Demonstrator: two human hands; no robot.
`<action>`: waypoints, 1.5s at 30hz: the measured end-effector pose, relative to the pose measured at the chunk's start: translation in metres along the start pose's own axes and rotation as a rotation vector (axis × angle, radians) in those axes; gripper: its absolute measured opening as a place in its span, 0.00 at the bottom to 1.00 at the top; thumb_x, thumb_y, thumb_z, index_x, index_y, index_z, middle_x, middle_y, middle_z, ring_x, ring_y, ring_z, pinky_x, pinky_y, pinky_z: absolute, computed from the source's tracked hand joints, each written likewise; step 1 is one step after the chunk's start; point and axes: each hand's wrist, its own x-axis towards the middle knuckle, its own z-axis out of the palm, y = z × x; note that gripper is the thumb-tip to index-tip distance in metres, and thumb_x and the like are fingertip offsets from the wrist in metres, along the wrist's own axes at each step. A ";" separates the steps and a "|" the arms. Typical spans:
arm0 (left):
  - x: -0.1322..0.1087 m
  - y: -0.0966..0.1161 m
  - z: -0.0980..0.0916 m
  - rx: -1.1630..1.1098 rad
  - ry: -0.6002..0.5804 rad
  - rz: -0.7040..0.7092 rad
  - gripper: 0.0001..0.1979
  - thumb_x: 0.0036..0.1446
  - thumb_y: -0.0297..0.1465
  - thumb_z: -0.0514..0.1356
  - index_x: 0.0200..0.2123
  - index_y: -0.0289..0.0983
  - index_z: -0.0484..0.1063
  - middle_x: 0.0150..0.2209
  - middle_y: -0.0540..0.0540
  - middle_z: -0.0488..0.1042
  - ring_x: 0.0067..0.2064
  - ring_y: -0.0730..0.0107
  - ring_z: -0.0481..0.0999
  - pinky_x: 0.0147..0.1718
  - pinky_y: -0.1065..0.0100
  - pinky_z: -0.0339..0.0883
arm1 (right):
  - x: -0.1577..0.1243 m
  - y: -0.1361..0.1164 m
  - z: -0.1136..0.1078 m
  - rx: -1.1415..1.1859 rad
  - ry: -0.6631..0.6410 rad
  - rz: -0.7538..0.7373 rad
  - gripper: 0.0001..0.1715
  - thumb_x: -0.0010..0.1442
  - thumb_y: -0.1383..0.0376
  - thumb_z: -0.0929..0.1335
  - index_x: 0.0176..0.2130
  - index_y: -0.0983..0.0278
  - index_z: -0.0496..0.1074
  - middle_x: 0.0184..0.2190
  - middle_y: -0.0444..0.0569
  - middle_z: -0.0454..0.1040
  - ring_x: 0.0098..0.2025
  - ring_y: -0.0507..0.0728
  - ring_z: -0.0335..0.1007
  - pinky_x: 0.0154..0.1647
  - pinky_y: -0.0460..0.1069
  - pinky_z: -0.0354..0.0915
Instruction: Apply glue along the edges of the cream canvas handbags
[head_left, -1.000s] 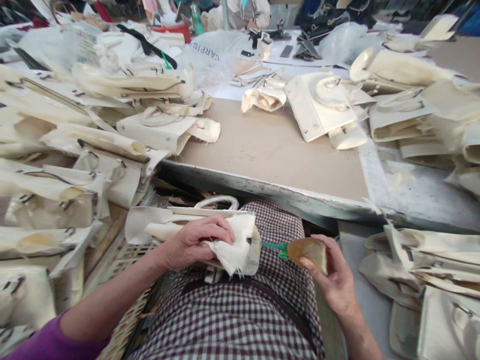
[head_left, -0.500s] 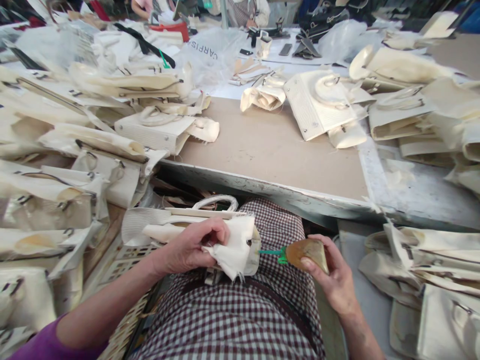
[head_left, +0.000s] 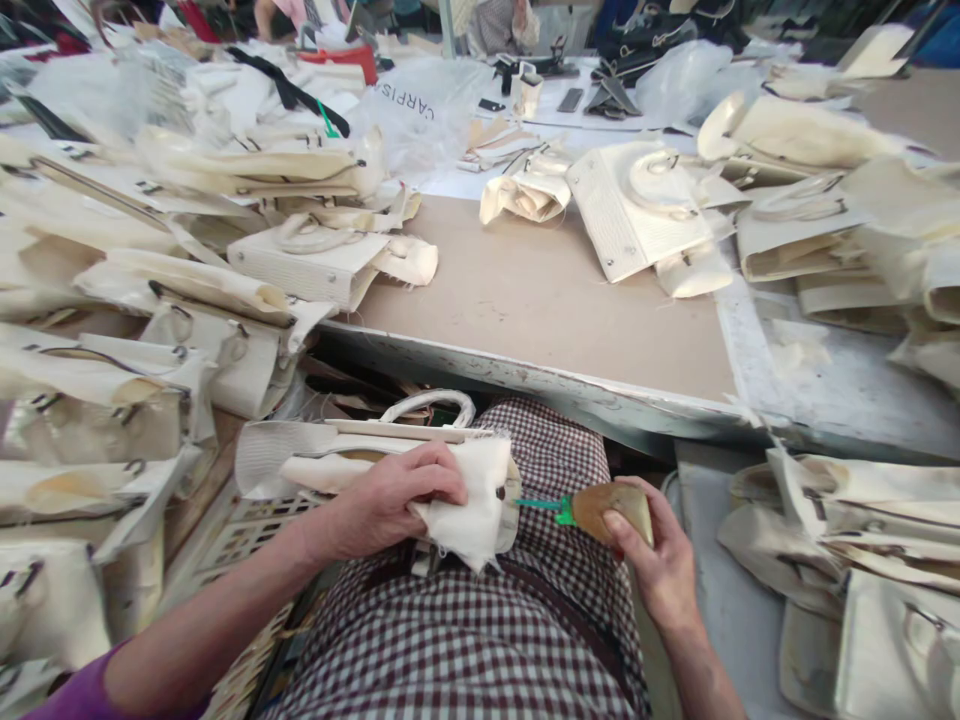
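Observation:
Across my lap lies a cream handbag (head_left: 289, 450) with a rounded handle, unfinished, with frayed white lining at its right end. My left hand (head_left: 409, 495) is closed on the white lining (head_left: 476, 490), fingers bent over the cloth. In my right hand (head_left: 660, 560) I grip a glue bottle (head_left: 611, 505), amber-brown and lying sideways, with a long green nozzle (head_left: 540, 503). The nozzle's tip points left and is at the bag's right edge, close to a small dark spot on the lining; whether it touches cannot be told.
Piles of cream bags (head_left: 112, 370) crowd the left side, and more bags (head_left: 862, 560) lie at the right. Ahead, the table edge (head_left: 525, 370) runs above my lap. A white slatted crate (head_left: 247, 530) stands under my left arm. People sit across the table.
My left hand has shifted slightly right and its fingers now lie flatter over the lining, which is spread more. The glue bottle has moved slightly left, its nozzle still by the bag's edge.

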 end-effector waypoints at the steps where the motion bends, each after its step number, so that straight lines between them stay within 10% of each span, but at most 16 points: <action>1: -0.001 0.001 0.002 0.016 0.004 -0.004 0.04 0.63 0.23 0.60 0.39 0.37 0.72 0.36 0.47 0.72 0.38 0.70 0.72 0.37 0.72 0.67 | 0.000 -0.001 0.000 0.003 -0.016 0.002 0.31 0.52 0.48 0.76 0.49 0.61 0.72 0.41 0.50 0.76 0.40 0.61 0.73 0.39 0.52 0.72; 10: -0.001 -0.003 0.002 0.640 0.099 0.155 0.14 0.68 0.25 0.48 0.28 0.38 0.62 0.24 0.51 0.66 0.24 0.70 0.64 0.22 0.67 0.50 | 0.002 -0.013 -0.007 0.072 0.119 0.020 0.33 0.50 0.49 0.77 0.50 0.61 0.73 0.42 0.51 0.76 0.37 0.61 0.72 0.29 0.50 0.70; 18: 0.012 -0.007 -0.031 0.818 0.247 0.079 0.21 0.72 0.40 0.46 0.29 0.38 0.66 0.25 0.48 0.69 0.25 0.68 0.69 0.23 0.68 0.57 | -0.010 -0.029 -0.025 0.617 0.316 0.065 0.27 0.55 0.54 0.73 0.52 0.61 0.74 0.34 0.49 0.72 0.28 0.56 0.66 0.18 0.45 0.59; 24: 0.045 -0.003 0.002 0.856 0.319 0.148 0.19 0.69 0.29 0.46 0.24 0.39 0.63 0.22 0.49 0.64 0.22 0.68 0.62 0.22 0.65 0.51 | -0.007 -0.027 -0.044 0.587 0.400 0.030 0.29 0.54 0.54 0.74 0.54 0.59 0.74 0.42 0.51 0.72 0.28 0.55 0.66 0.18 0.47 0.62; 36: -0.007 0.032 0.016 0.267 -0.244 -0.042 0.10 0.64 0.23 0.47 0.30 0.40 0.57 0.26 0.52 0.68 0.24 0.71 0.66 0.24 0.67 0.50 | -0.044 -0.007 -0.052 0.160 0.256 0.157 0.33 0.50 0.49 0.77 0.52 0.59 0.74 0.42 0.53 0.76 0.35 0.63 0.73 0.24 0.49 0.71; 45: -0.008 0.022 0.027 0.188 -0.222 0.062 0.15 0.71 0.31 0.41 0.28 0.40 0.53 0.24 0.51 0.65 0.24 0.70 0.62 0.24 0.65 0.49 | -0.018 -0.023 -0.027 0.009 0.171 0.081 0.34 0.47 0.46 0.77 0.48 0.60 0.75 0.40 0.51 0.78 0.36 0.61 0.74 0.28 0.48 0.72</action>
